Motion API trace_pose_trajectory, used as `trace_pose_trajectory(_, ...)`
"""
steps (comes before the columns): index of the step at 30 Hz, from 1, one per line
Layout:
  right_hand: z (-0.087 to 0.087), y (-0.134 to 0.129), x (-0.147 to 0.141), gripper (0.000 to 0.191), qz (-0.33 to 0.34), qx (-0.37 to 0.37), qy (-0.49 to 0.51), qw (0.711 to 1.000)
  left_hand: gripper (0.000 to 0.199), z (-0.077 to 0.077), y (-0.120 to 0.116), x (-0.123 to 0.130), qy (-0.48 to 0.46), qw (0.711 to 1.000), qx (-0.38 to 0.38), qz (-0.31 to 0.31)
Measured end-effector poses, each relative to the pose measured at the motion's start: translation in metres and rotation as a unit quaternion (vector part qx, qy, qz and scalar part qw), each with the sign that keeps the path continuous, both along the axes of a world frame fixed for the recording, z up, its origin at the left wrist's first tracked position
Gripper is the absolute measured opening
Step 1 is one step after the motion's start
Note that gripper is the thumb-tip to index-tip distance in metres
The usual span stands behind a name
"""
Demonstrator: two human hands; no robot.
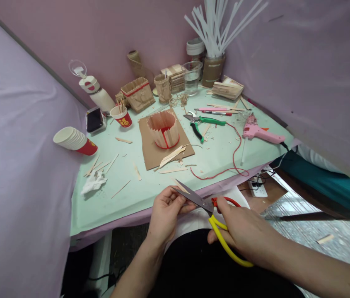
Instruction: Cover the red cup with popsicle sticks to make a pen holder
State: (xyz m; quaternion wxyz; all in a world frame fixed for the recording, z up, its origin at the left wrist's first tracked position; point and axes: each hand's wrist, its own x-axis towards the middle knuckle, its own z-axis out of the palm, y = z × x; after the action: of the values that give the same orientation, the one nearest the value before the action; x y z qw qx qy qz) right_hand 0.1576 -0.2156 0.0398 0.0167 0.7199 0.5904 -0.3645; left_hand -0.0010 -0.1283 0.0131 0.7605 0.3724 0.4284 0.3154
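Observation:
My right hand (240,227) grips a pair of scissors (200,201) with one yellow and one red handle. Their blades stand slightly apart and point toward my left hand (170,211). Between the left fingertips I pinch a thin wooden strip (183,189), partly hidden by the blades and fingers, which lies between or against them. Beyond my hands, a round holder of upright wooden strips (164,131), with a red band at its base, stands on a brown cardboard sheet (148,153). Loose cut strips (172,156) rest on the cardboard's near edge.
Green-handled pliers (206,121), pens (213,110) and a pink glue gun (261,131) lie on the right. Red cord (233,161) trails near the front edge. Stacked paper cups (75,140) and crumpled tissue (94,182) are left. Baskets (139,94) and a water cup (191,78) stand behind.

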Motion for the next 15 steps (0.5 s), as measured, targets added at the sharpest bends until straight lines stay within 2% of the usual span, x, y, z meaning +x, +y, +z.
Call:
trace_pose_trajectory(9,-0.002,0.001,-0.002,0.043,0.0,0.03,-0.015,0.999,0.022,0.005,0.011,-0.007,0.008,1.0,-0.009,-0.027)
trace_pose_trajectory(15,-0.007,-0.003,-0.002,0.049,-0.002,0.061,0.0,0.998,0.02,0.003,0.006,-0.009,0.008,1.0,0.008,-0.021)
